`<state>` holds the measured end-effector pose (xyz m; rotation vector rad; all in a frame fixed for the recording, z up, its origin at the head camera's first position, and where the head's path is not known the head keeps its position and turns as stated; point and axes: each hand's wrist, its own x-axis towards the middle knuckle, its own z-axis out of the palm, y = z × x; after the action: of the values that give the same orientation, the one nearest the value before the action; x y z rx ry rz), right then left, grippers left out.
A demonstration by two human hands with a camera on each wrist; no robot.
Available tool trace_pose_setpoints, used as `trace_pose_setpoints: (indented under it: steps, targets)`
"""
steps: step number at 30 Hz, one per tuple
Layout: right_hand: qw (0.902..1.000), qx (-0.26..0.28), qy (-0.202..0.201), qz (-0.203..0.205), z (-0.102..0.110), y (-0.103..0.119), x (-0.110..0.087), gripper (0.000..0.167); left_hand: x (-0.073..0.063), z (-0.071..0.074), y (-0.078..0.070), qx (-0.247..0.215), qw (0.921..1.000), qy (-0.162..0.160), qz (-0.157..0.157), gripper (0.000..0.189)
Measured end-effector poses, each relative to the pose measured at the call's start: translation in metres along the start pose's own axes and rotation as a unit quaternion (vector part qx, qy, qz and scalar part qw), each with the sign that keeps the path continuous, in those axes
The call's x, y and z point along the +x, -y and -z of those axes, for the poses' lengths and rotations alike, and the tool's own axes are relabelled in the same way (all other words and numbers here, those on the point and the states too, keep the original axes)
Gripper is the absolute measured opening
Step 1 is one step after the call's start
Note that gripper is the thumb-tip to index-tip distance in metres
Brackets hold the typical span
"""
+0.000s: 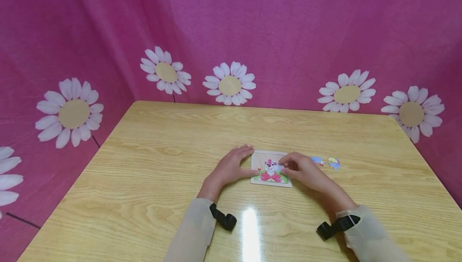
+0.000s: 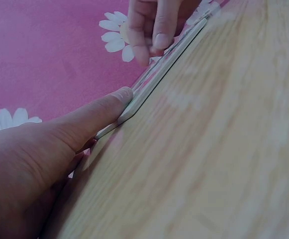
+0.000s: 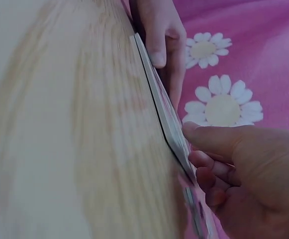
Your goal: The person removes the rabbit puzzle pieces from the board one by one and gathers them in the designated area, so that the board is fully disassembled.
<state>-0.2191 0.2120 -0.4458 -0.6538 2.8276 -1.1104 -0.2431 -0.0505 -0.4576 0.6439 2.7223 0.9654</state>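
Note:
A square puzzle board [image 1: 260,158] with a pale raised rim lies flat on the table. Assembled pieces form a pink-and-white cartoon animal [image 1: 270,172] on green across its lower part; bare board shows above. My left hand [image 1: 231,167] frames the board's left side, its thumb [image 2: 107,107] extended onto the rim and its fingers at the upper left corner. Over the right side is my right hand [image 1: 304,170], fingers [image 3: 204,162] bent, thumb and index fingertips close to a bluish part of the picture. Whether it pinches a piece there I cannot tell.
Loose puzzle pieces [image 1: 334,163] in blue and yellow lie right of the board, partly beyond the right hand. The wooden table [image 1: 173,145] reaches back to a magenta cloth [image 1: 281,33] printed with white daisies. Each wrist wears a black strap with a camera.

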Motion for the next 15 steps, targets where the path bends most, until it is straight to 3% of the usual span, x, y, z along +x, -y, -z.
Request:
trace_pose_setpoints:
  steps: [15]
  targets:
    - [0.9988, -0.001, 0.045, -0.016, -0.011, 0.015, 0.023, 0.023, -0.001, 0.002, 0.0, -0.002, 1.0, 0.003, 0.001, 0.079]
